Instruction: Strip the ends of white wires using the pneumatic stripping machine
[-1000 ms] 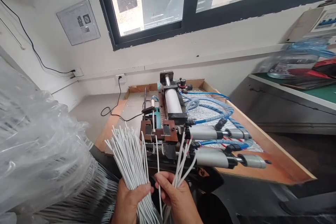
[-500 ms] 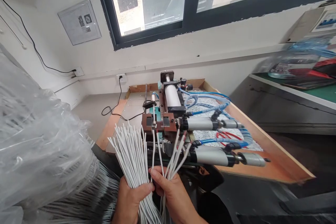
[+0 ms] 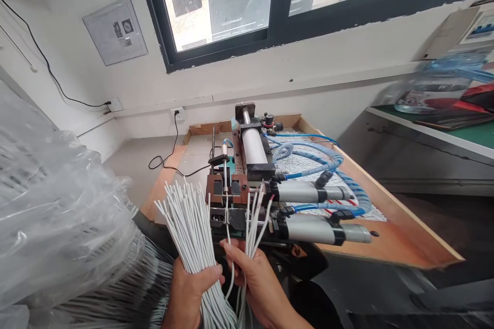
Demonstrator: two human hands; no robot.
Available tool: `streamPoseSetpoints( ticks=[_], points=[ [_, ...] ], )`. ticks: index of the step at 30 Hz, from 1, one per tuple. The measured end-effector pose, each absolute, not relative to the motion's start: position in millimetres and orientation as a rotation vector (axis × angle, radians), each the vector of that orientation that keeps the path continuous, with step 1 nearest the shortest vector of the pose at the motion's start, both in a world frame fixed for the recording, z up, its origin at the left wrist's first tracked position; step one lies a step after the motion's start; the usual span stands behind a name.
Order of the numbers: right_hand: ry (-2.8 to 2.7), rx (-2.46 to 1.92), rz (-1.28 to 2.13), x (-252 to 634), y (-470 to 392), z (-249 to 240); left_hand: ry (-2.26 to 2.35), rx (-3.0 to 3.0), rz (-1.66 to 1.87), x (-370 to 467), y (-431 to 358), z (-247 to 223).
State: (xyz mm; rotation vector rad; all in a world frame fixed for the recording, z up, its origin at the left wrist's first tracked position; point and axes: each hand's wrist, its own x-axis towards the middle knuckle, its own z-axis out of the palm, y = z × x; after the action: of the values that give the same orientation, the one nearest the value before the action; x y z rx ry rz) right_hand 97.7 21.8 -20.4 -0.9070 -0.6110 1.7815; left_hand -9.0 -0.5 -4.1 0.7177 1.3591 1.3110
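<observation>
A thick bundle of white cables (image 3: 191, 231) is wrapped in my left hand (image 3: 193, 288), its cut ends fanned upward. My right hand (image 3: 257, 277) holds a smaller group of white cables (image 3: 253, 226), one with a reddish tip. Between its thumb and forefinger is a single white cable (image 3: 228, 226), whose upper end reaches the jaws of a pneumatic machine (image 3: 227, 187). Just beyond my hands the machine stands, with silver cylinders (image 3: 306, 229) and blue air hoses (image 3: 320, 164).
A wooden-edged tray (image 3: 409, 239) surrounds the machine. Clear plastic wrapping (image 3: 65, 216) with more cables below fills the left side. At the right, a green-topped shelf (image 3: 455, 131) carries a plastic jug (image 3: 428, 87). A black cord runs to a wall socket (image 3: 178, 113).
The machine's jaws and the cylinders at the right have shifted left, toward the single cable. My right hand's single cable now stands at the jaws, and the left bundle has moved slightly left.
</observation>
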Motion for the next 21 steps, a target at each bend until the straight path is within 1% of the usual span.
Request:
streamPoseSetpoints(
  ticks=[3,7,13,18,21],
  points=[
    [-0.692,-0.827,1.814,95,20,-20,1.322,0.807,1.265,-11,-1,-3],
    [-0.712,-0.935,1.656,94,14,-22,1.212,0.937,1.205,-14,-1,-3],
    [-0.839,-0.915,1.578,97,11,-29,1.306,1.060,1.092,-15,-1,0],
    [-0.792,-0.954,1.570,97,10,-35,1.250,0.955,1.227,-12,-3,-3],
    [-0.746,-1.042,1.620,97,10,-34,1.318,0.879,1.283,-13,-3,-9]
  ],
)
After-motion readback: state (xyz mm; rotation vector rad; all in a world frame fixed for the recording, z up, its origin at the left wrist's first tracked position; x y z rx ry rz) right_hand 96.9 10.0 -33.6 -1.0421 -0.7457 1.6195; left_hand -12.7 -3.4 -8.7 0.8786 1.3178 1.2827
